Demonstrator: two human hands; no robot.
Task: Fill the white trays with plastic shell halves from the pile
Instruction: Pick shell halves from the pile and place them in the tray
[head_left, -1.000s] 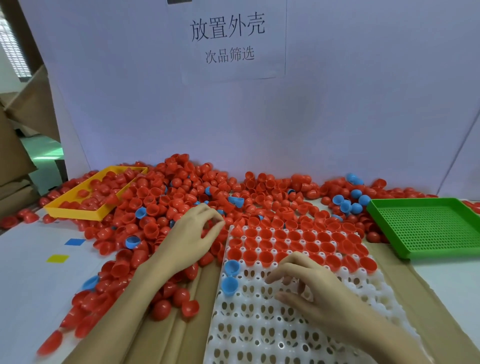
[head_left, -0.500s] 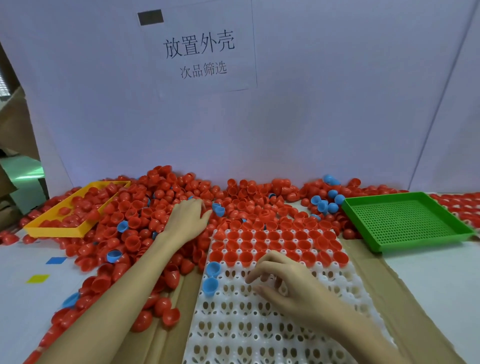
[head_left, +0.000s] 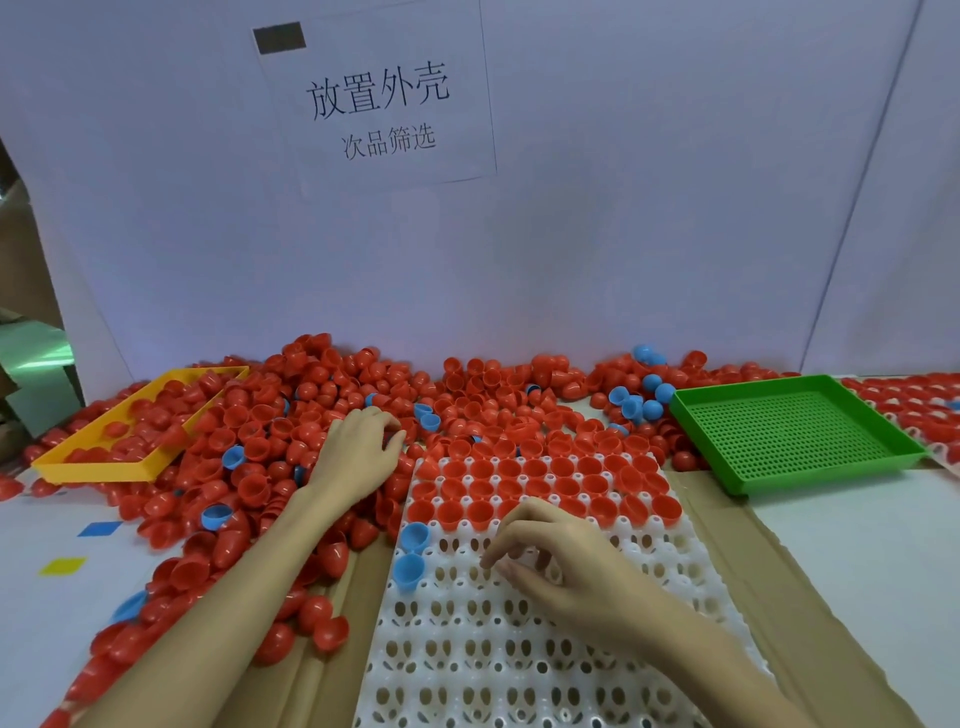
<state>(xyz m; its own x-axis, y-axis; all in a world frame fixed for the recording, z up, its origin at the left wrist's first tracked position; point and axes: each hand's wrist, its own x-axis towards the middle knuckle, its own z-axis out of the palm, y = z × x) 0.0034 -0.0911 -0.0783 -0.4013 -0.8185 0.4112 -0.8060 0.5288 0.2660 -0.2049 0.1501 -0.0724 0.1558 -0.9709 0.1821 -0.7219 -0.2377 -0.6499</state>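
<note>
A big pile of red shell halves (head_left: 322, 415), with a few blue ones, covers the table's far left and middle. The white tray (head_left: 467, 654) lies in front of me. Its three far rows hold red shells (head_left: 540, 488), and two blue shells (head_left: 413, 553) sit at its left edge. My left hand (head_left: 358, 457) lies palm down on the pile just left of the tray's far corner, fingertips among the red shells. My right hand (head_left: 561, 566) hovers over the tray's fourth row with bent fingers touching the empty cups; I see nothing in it.
A yellow tray (head_left: 104, 467) with red shells sits at the far left. A green perforated tray (head_left: 789, 436) stands at the right, with another filled white tray (head_left: 930, 410) behind it. Brown cardboard (head_left: 753, 561) lies under the tray. A white wall with a paper sign (head_left: 379, 104) closes the back.
My left hand has reached farther out over the pile, from the tray's left edge toward its far corner. My right hand has stayed over the same row.
</note>
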